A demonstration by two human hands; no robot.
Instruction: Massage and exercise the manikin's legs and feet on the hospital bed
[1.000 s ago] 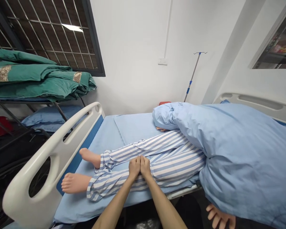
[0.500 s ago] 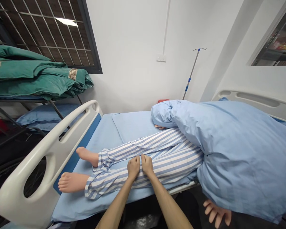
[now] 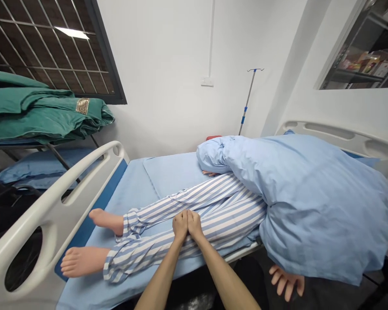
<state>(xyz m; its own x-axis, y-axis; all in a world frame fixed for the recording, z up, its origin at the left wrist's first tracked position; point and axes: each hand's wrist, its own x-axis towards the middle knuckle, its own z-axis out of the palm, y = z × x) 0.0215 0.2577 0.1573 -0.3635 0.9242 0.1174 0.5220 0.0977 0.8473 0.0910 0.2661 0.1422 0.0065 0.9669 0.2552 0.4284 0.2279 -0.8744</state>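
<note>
The left hand [image 3: 180, 227] and right hand [image 3: 195, 225] rest together on the striped trousers [image 3: 226, 219] of a hospital mannequin [image 3: 84, 261]; the grip seems released, fingers flat, but this view is not certain.

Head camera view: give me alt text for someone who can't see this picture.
The person's left hand and right hand rest side by side on the striped pyjama trousers of a manikin lying on a hospital bed. A light blue blanket covers its upper body, and a manikin hand hangs below the blanket.

The pyjama trousers [image 3: 233, 215] are striped blue and white.
</note>
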